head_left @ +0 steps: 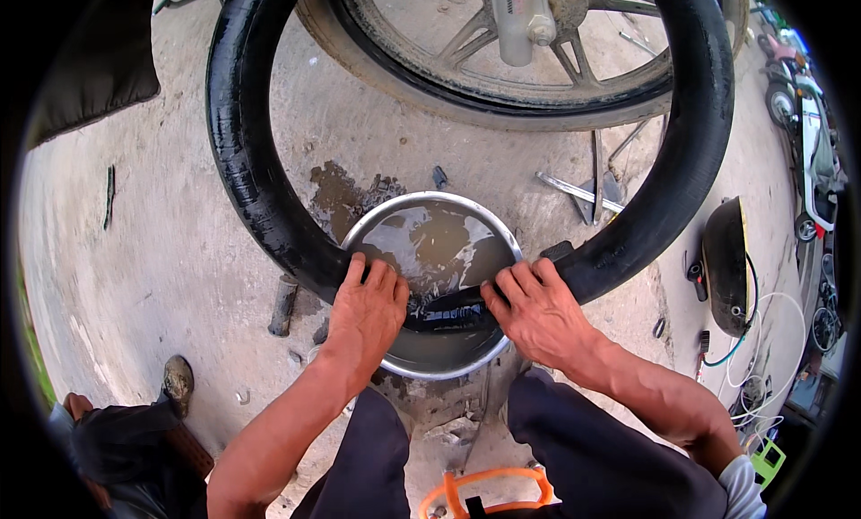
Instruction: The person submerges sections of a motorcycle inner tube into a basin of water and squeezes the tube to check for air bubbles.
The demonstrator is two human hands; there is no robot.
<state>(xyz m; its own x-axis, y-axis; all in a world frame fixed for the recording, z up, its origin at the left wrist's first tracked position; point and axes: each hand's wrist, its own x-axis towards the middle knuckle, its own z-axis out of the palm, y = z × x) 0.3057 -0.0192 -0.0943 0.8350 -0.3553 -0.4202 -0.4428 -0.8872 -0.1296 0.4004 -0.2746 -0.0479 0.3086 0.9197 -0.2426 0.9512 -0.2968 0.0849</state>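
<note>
A large black inner tube (240, 151), inflated and wet, loops up from my hands toward the top of the view. Its lowest stretch dips into a round metal basin (430, 375) of murky water (439, 241). My left hand (369, 299) grips the tube over the basin's left rim, fingers curled over the top. On the other side my right hand (538, 308) is wrapped round the tube near the right rim. Between the two hands the tube lies partly under water, glossy and dark. The thumbs are largely hidden.
A spoked wheel with a tire (538, 122) stands beyond the basin. Metal tire levers (574, 189) lie right of it. A black rounded seat-like part (725, 268) and a white hose (798, 317) are farther right. Another person's shoe (178, 384) shows lower left; an orange frame (489, 476) sits below me.
</note>
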